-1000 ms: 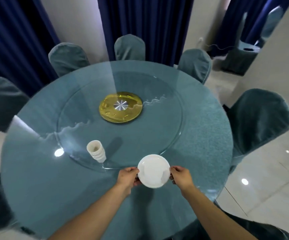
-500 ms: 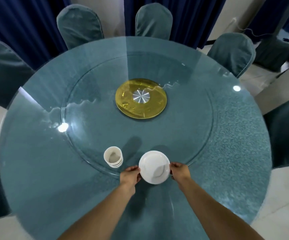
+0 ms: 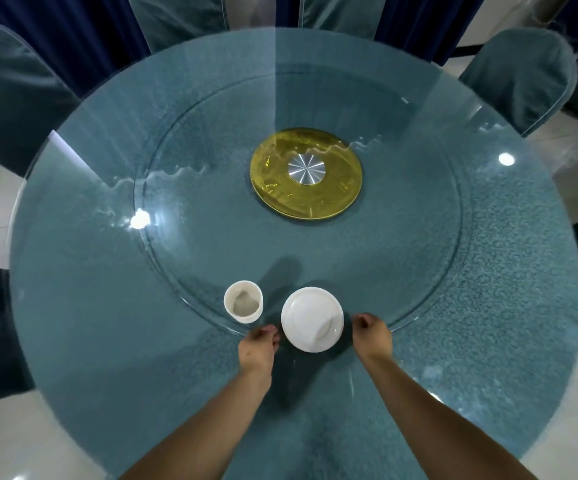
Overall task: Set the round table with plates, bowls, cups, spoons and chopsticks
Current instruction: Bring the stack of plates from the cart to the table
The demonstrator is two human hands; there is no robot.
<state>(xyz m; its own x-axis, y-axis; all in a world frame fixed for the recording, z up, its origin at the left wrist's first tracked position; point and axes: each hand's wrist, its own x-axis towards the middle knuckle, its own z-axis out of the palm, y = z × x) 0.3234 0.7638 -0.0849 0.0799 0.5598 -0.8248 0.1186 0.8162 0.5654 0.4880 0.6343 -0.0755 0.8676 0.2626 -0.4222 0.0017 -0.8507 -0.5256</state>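
Note:
A white plate (image 3: pixel 311 318), possibly a small stack, sits on the near rim of the glass turntable (image 3: pixel 183 258). Just left of it stands a stack of white cups (image 3: pixel 244 301). My left hand (image 3: pixel 258 344) lies at the plate's left edge with loosely curled fingers, its fingertips right beside the rim. My right hand (image 3: pixel 372 336) hovers a short gap to the right of the plate, fingers loosely curled and holding nothing. The round table (image 3: pixel 107 341) has a teal cloth under glass.
A gold disc with a silver hub (image 3: pixel 306 174) marks the turntable's centre. Teal-covered chairs stand around the table, at the far left (image 3: pixel 10 91), far right (image 3: pixel 519 74) and back (image 3: pixel 176 19). Dark blue curtains hang behind.
The plate went from held between both hands to resting on the turntable's near rim. Both hands have let go and drawn slightly apart. The view has tilted further down.

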